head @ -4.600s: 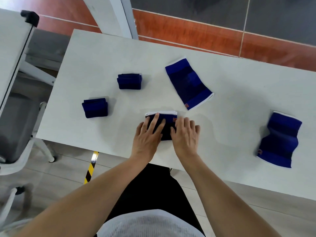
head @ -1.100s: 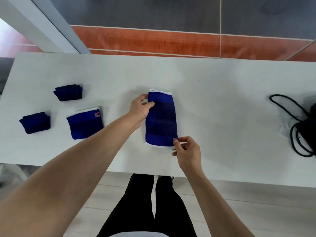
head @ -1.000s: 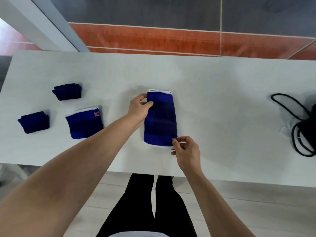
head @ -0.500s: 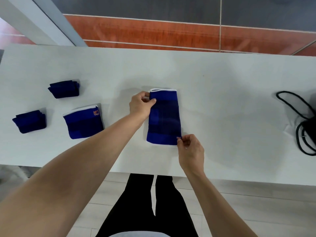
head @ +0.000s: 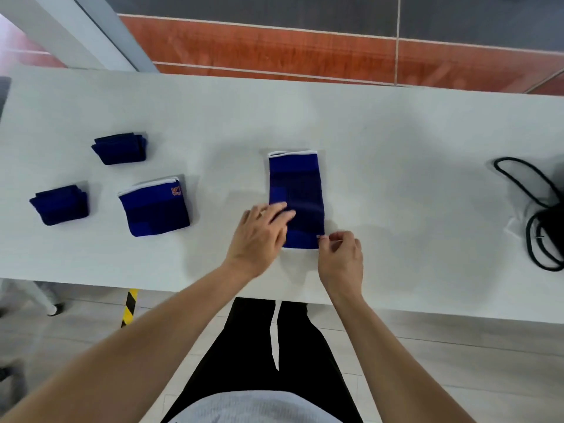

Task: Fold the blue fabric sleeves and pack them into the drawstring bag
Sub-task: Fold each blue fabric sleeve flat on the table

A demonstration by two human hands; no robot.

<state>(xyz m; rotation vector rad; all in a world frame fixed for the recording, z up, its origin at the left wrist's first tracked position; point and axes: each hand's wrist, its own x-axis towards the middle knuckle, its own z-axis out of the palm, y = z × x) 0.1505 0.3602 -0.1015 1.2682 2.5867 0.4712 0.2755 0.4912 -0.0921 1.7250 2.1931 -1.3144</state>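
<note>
A long blue sleeve [head: 300,190] with white trim lies flat and unfolded in the middle of the white table [head: 396,166]. My left hand [head: 259,233] rests on its near left edge, fingers spread over the fabric. My right hand [head: 340,254] pinches the sleeve's near right corner. To the left lie a half-folded blue sleeve [head: 154,207] with an orange logo and two small dark blue folded bundles [head: 120,148] [head: 59,204]. The black drawstring bag [head: 549,221] sits at the right edge, mostly cut off, its cord looped on the table.
The table's near edge runs just in front of my legs. A white post [head: 91,38] stands behind the far left corner. Red and grey floor tiles lie beyond the table. A table leg with a foot [head: 48,300] shows at the lower left.
My left hand has slid from the sleeve's far left corner down to its near left edge. My right hand keeps its pinch on the near right corner. The sleeve has stayed flat.
</note>
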